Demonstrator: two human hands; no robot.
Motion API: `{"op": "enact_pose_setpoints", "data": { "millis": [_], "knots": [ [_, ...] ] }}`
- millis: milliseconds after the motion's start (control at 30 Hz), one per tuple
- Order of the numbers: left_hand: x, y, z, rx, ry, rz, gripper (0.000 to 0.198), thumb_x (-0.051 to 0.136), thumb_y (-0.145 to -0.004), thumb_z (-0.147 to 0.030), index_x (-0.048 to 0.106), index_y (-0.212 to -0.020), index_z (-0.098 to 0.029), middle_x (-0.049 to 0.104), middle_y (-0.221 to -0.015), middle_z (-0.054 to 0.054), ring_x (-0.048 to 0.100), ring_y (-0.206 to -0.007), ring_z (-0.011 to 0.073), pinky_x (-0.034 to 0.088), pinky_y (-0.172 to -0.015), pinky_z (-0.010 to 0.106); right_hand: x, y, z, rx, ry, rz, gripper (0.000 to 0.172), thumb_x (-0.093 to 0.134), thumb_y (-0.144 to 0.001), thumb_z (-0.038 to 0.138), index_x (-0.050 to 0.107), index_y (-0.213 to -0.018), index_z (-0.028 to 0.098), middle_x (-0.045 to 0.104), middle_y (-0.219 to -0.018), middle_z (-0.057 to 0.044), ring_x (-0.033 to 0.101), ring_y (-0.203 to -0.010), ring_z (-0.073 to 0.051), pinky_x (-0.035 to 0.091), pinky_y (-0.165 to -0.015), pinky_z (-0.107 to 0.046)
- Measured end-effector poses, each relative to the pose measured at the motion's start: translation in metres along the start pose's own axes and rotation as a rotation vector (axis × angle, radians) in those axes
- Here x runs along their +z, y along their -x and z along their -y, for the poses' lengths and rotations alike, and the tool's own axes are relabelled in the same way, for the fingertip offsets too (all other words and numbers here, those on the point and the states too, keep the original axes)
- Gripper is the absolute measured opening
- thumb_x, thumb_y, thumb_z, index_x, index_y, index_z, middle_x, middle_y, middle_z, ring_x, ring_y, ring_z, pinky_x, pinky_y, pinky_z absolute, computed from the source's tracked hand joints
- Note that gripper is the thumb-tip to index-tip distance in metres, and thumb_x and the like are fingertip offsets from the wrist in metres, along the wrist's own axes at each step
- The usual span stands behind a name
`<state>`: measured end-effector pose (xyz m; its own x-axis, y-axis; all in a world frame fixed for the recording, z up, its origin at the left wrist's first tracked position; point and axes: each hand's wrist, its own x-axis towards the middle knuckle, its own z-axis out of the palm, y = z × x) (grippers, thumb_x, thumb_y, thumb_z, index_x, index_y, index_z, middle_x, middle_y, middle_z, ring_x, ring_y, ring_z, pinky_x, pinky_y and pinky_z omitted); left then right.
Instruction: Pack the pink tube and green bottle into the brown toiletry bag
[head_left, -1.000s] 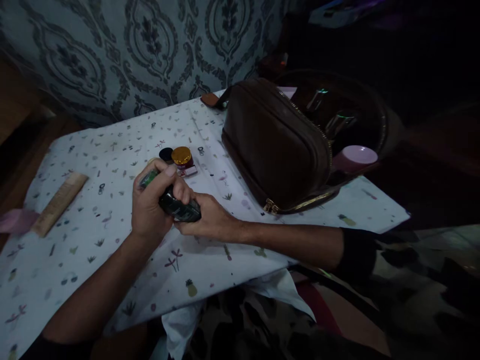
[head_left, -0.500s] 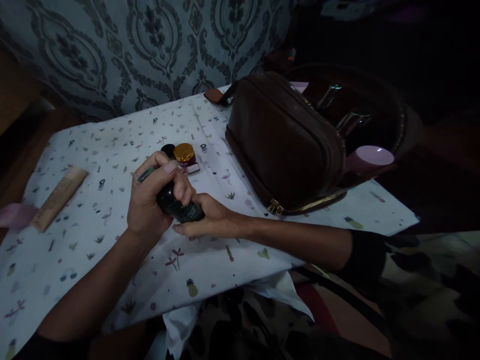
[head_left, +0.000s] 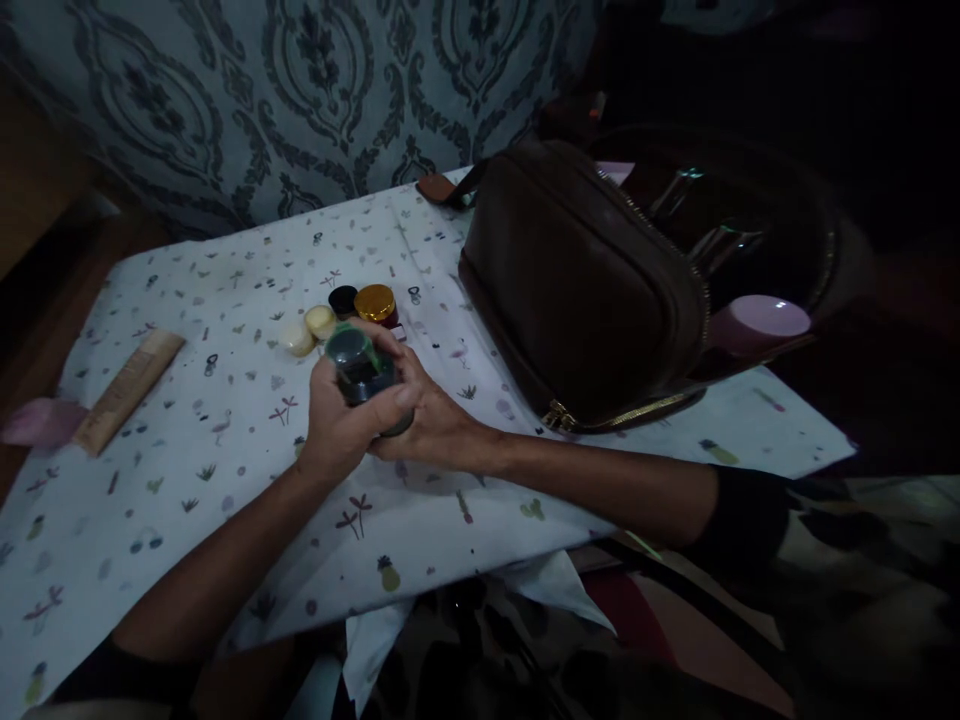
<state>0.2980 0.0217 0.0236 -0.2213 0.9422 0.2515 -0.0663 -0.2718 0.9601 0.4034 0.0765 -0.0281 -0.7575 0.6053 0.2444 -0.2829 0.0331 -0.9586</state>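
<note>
Both my hands are closed round a small dark bottle with a green cap (head_left: pixel 358 366), held upright just above the patterned tablecloth (head_left: pixel 225 440). My left hand (head_left: pixel 337 425) wraps it from the near side, thumb up along its body. My right hand (head_left: pixel 431 420) clasps it from the right. Just beyond the bottle stand a gold-lidded jar (head_left: pixel 375 303), a small black pot (head_left: pixel 343 299) and two pale round lids (head_left: pixel 309 330).
An open brown leather pouch (head_left: pixel 585 290) lies on the right, with tubes and a pink lid (head_left: pixel 759 320) inside. A wooden comb (head_left: pixel 127 390) rests at the left edge beside a pink cloth (head_left: pixel 34 420). A patterned curtain hangs behind.
The bottle lay slanted in my hands; it now stands upright with its cap toward me. My left hand has slid lower on it, uncovering the two pale lids.
</note>
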Motion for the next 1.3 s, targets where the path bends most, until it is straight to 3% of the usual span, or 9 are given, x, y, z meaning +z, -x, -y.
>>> {"op": "enact_pose_setpoints", "data": {
  "millis": [100,300,367,467,567,667,867,1133,1300],
  "knots": [
    [-0.005,0.001,0.007,0.042,-0.058,0.084,0.040,0.088,-0.068,-0.036,0.061,-0.091,-0.020,0.066,-0.081,-0.001,0.063,-0.075,0.0156,0.053,-0.075,0.029,-0.002,-0.001,0.000,0.020,-0.093,-0.032,0.092,0.084,-0.057,0.025,0.035,-0.135,0.021,0.048,-0.142,-0.012,0.047,-0.135,-0.028,0.043,-0.112,-0.041],
    [-0.019,0.005,0.024,-0.064,-0.213,-0.091,0.037,0.085,-0.072,-0.036,0.062,-0.094,-0.017,0.064,-0.083,0.000,0.058,-0.076,0.0141,0.049,-0.073,0.026,-0.009,0.001,0.019,0.219,-0.193,0.125,0.094,0.073,-0.065,0.020,0.025,-0.145,0.026,0.054,-0.136,-0.008,0.060,-0.117,-0.022,0.053,-0.097,-0.036],
    [-0.021,0.006,0.026,-0.022,-0.250,-0.091,0.036,0.083,-0.073,-0.037,0.062,-0.096,-0.018,0.063,-0.083,0.000,0.057,-0.076,0.0142,0.048,-0.073,0.025,-0.012,-0.001,0.026,0.203,-0.170,0.129,0.083,0.069,-0.069,0.026,0.033,-0.144,0.024,0.058,-0.132,-0.007,0.058,-0.121,-0.023,0.049,-0.103,-0.038],
    [-0.019,0.007,0.023,0.036,-0.311,-0.019,0.043,0.082,-0.070,-0.036,0.062,-0.103,-0.019,0.065,-0.090,0.001,0.058,-0.080,0.0161,0.048,-0.074,0.026,-0.016,-0.004,0.034,0.070,-0.106,0.022,0.060,0.065,-0.077,0.033,0.048,-0.134,0.022,0.059,-0.134,-0.007,0.053,-0.129,-0.023,0.042,-0.112,-0.039],
    [-0.015,0.008,0.021,0.028,-0.393,0.022,0.041,0.079,-0.072,-0.035,0.063,-0.106,-0.018,0.066,-0.089,0.002,0.059,-0.079,0.0165,0.048,-0.072,0.027,-0.017,-0.005,0.044,-0.039,-0.023,-0.080,0.046,0.064,-0.085,0.039,0.055,-0.127,0.022,0.061,-0.134,-0.008,0.057,-0.126,-0.023,0.045,-0.109,-0.038],
    [-0.014,0.008,0.023,0.026,-0.429,0.026,0.041,0.078,-0.072,-0.038,0.064,-0.105,-0.018,0.066,-0.086,0.001,0.059,-0.077,0.0165,0.049,-0.072,0.028,-0.018,-0.004,0.053,-0.111,0.103,-0.111,0.037,0.065,-0.089,0.039,0.059,-0.120,0.021,0.069,-0.117,-0.008,0.065,-0.113,-0.022,0.048,-0.102,-0.037],
    [-0.018,0.010,0.029,0.015,-0.483,0.032,0.046,0.081,-0.068,-0.044,0.062,-0.102,-0.018,0.070,-0.102,0.006,0.065,-0.097,0.0251,0.052,-0.087,0.037,-0.022,-0.002,0.060,-0.244,0.390,-0.137,0.027,0.063,-0.092,0.036,0.064,-0.114,0.020,0.071,-0.108,-0.006,0.065,-0.104,-0.020,0.047,-0.095,-0.033],
    [-0.025,0.016,0.030,0.010,-0.633,0.152,0.052,0.080,-0.074,-0.032,0.055,-0.119,-0.023,0.069,-0.095,0.003,0.066,-0.082,0.0213,0.052,-0.071,0.031,-0.028,-0.002,0.060,-0.279,0.689,-0.216,0.020,0.050,-0.097,0.039,0.059,-0.098,0.021,0.066,-0.096,-0.005,0.061,-0.088,-0.019,0.043,-0.082,-0.030],
    [-0.026,0.017,0.024,0.055,-0.549,0.240,0.040,0.077,-0.078,-0.034,0.060,-0.112,-0.022,0.064,-0.088,0.002,0.060,-0.076,0.0190,0.051,-0.067,0.029,-0.029,-0.001,0.068,-0.155,0.894,-0.161,0.022,0.045,-0.099,0.041,0.053,-0.091,0.022,0.056,-0.071,0.001,0.052,-0.064,-0.016,0.034,-0.064,-0.027]
  ]
}}
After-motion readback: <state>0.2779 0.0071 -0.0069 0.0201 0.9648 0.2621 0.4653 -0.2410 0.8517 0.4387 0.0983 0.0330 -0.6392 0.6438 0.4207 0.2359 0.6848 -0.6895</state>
